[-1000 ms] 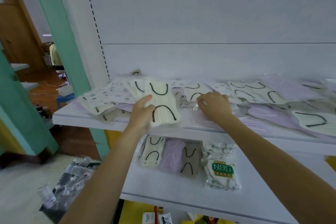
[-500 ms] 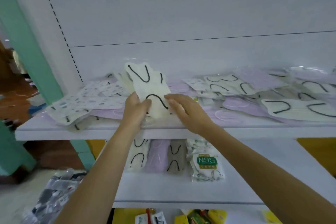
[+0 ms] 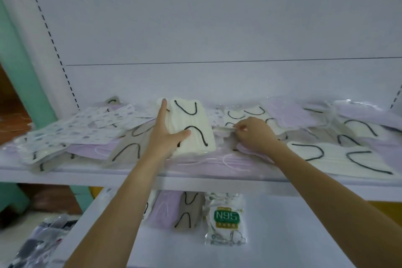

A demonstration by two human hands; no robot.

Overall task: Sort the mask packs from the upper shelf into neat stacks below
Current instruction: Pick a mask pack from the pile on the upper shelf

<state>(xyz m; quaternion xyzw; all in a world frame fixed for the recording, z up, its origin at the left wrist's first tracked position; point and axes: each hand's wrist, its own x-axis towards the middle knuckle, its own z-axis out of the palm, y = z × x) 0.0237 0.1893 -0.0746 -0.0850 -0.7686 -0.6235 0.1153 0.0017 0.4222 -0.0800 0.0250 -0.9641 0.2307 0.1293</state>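
**Cream pack in the left hand, four packs lined up below**

On my feed the upper shelf (image 3: 195,180) carries a loose, overlapping heap of mask packs. There are printed packs (image 3: 87,126) at its left end, a taupe pack (image 3: 128,148) with black loops beside them, and lilac packs (image 3: 289,113) spread underneath and toward the back. More cream packs (image 3: 339,159) with black loops lie at the right. They cover one another too much for me to count them.

The left hand (image 3: 165,139) holds a cream pack (image 3: 195,124) propped up over the middle of that heap. Its thumb lies across the front of the pack and its index finger runs straight up the left edge. I cannot tell whether the bottom edge of the pack touches the packs under it.

Just to the right, the right hand (image 3: 254,135) has its fingers curled down, pinching the edge of a clear-wrapped pack (image 3: 224,129) that lies in the heap.

The lower shelf (image 3: 293,235) holds four packs in one row near the back, side by side:
- one cream lower pack (image 3: 148,209), mostly hidden behind the left forearm
- one lilac lower pack (image 3: 165,209)
- one taupe lower pack (image 3: 188,211)
- one white N95 pack (image 3: 226,220) with a green label, at the right end
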